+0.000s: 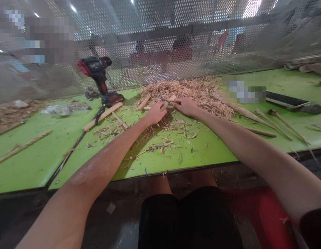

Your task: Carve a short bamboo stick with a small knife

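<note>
Over the green table, my left hand [155, 113] is closed around a pale piece of wood [172, 98], whose end shows past the fingers. My right hand [186, 105], to its right, grips a slim dark tool that looks like a carving knife [164, 100]. The tool's thin end points left across the wood. Curly wood shavings [181, 86] are heaped just behind both hands, and loose ones lie below them. A short wooden stick [144, 102] rests left of the heap.
A black and red cordless drill [99, 77] stands at the left, beside a flat wooden strip [103, 116]. Clear plastic packaging [65, 108] lies farther left. Carved wooden sticks [250, 113] and a phone [287, 99] are at the right. A perforated metal screen [160, 45] rises behind the table.
</note>
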A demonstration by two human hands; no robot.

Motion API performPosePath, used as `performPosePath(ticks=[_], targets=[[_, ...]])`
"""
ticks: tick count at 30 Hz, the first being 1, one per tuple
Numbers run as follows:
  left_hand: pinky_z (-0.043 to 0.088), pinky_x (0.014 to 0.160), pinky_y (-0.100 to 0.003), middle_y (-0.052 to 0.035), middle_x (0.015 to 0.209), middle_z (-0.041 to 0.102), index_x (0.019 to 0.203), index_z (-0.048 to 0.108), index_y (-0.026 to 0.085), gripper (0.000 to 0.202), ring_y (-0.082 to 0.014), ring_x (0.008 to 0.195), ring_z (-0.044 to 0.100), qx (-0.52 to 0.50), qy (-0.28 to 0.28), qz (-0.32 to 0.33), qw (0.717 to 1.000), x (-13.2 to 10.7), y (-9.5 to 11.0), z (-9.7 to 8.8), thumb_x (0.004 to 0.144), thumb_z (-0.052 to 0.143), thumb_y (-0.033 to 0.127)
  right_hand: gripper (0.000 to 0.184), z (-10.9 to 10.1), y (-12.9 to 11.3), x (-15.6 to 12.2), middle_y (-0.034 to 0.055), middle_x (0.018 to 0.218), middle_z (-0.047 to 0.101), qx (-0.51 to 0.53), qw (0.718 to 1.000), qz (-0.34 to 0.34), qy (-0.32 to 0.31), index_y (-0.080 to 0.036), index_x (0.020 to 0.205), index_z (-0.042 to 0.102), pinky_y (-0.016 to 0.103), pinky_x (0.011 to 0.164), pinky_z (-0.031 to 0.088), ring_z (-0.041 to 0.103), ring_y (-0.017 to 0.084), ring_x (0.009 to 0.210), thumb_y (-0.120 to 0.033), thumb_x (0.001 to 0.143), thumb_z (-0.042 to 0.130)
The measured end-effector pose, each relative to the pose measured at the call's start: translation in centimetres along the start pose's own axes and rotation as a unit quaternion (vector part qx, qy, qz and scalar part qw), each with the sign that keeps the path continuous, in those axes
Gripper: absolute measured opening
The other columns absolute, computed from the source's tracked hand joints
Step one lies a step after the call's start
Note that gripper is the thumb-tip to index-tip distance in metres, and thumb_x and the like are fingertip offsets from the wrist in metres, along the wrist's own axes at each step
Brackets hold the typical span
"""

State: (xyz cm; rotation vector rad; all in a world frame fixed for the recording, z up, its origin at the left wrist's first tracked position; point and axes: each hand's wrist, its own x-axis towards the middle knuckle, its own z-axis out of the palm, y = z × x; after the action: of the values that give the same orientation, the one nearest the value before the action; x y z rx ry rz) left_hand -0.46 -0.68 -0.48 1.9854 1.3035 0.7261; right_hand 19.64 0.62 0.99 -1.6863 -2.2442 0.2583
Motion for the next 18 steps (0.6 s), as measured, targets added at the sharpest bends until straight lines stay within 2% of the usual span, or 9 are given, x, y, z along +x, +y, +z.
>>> performPosePath(ticks=[8,18], targets=[[0.046,0.053,-0.025,0.004,0.057,0.059,0.107,0.066,0.014,0.014,-0.0146,0.047,0.058,0.002,-0.001,-0.008,1.0,-0.06,0.21,0.0,0.097,0.058,0.011,0.047,0.04,0.06,0.02,0.007,0.088,0.07,-0.002,1.0,-0.001,0.001,-0.019,0.088,0.065,0.03,0.069,0.033,0.055,0.019,0.079,-0.056,0.112,0.048],[0.045,0.052,-0.024,0.0039,0.057,0.06,0.108,0.066,0.013,0.017,-0.014,0.046,0.057,0.004,-0.002,-0.006,1.0,-0.06,0.29,0.0,0.097,0.054,0.008,0.049,0.18,0.26,0.21,0.0083,0.088,0.07,-0.006,1.0,-0.002,0.001,-0.02,0.091,0.068,0.031,0.07,0.033,0.055,0.02,0.077,-0.059,0.111,0.047]])
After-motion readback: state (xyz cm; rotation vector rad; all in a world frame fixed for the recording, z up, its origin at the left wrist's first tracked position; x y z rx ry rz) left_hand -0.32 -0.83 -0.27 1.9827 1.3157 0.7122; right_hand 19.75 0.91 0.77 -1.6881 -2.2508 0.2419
